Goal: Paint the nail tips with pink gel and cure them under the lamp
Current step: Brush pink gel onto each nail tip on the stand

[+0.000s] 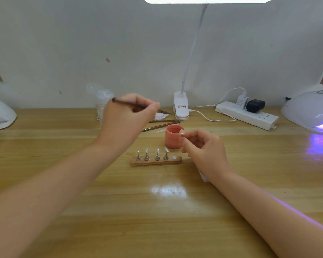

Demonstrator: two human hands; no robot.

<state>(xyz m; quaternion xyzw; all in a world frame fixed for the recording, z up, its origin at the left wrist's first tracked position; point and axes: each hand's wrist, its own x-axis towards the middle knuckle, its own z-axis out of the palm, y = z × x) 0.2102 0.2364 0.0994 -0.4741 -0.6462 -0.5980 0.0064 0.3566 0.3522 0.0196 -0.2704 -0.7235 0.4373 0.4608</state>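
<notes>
Holding a thin brown brush [138,106] up in the air, the left hand [127,116] pinches it in its fingers like a pencil, with the tip pointing to 3 o'clock. It is blurry, so I cannot tell if there is gel on the tip. The right hand [203,146] pinches one small pink-painted nail tip [182,134] on its stand, lifted so the brush can reach it. Just behind it, at 12 o'clock, sits the open round pink gel pot [172,137], close by for dipping. Below the pot lies a long wooden holder bar [156,162] on the wooden table [157,220]. Four clear nail tips on little metal stands [151,156] wait there, and one spot at its right end is free. The white curing lamp [311,112] glows purple far off at 3 o'clock, ready for the painted tip.
</notes>
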